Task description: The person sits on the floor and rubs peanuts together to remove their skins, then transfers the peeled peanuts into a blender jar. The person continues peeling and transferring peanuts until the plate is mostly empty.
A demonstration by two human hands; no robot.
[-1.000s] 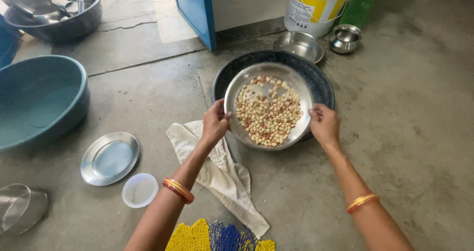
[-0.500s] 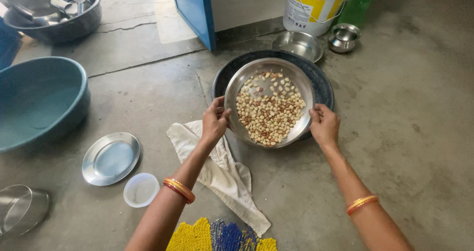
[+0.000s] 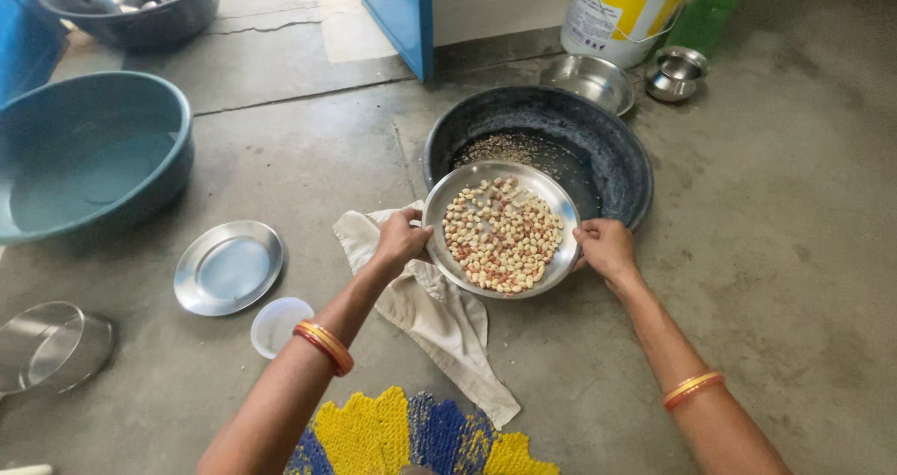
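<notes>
A round steel plate (image 3: 553,204) full of pale shelled peanuts (image 3: 500,235) is held just above the floor, at the near edge of a large dark basin (image 3: 617,153). My left hand (image 3: 400,240) grips the plate's left rim and my right hand (image 3: 605,248) grips its right rim. Bits of husk lie in the bottom of the dark basin. A crumpled off-white cloth (image 3: 434,311) lies on the concrete floor under my left hand.
A big teal tub (image 3: 89,153) stands at the left, with a small steel plate (image 3: 228,266), a white lid (image 3: 277,325) and a steel container (image 3: 47,344) near it. Behind are a steel bowl (image 3: 589,80), a small steel pot (image 3: 676,71), a white bucket (image 3: 628,10) and a blue door edge (image 3: 404,13).
The plate of peanuts has come down and toward me, off the middle of the dark basin to its near edge, uncovering the husk inside. The peanuts have settled flatter in the plate.
</notes>
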